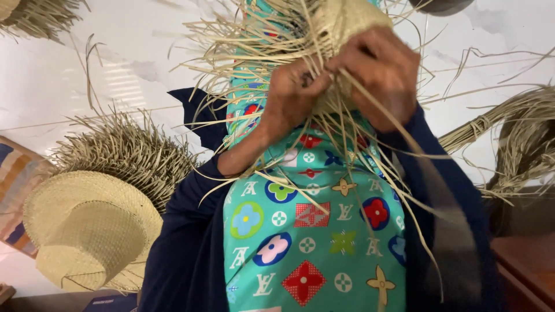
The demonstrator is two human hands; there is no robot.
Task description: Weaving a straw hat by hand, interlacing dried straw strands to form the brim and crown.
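Nearest the camera lay the teal patterned cloth point(312, 231) over the lap, with dark sleeves point(185, 231) on both sides. Above it, both hands met on the unfinished hat point(347, 23). The left hand point(292, 95) was closed, pinching straw strands point(370, 167) at the weave's edge; the right hand point(384, 72) gripped the woven part, fingers curled round it. Judging by the look of it, the crown was woven, but the rest was not: many loose strands stuck out and hung down, so much weaving remained. Farther off on the left sat a finished hat point(87, 231), with a fringed, half-made one point(127, 150) behind it. A straw bundle point(509, 127) lay on the pale floor point(69, 75).
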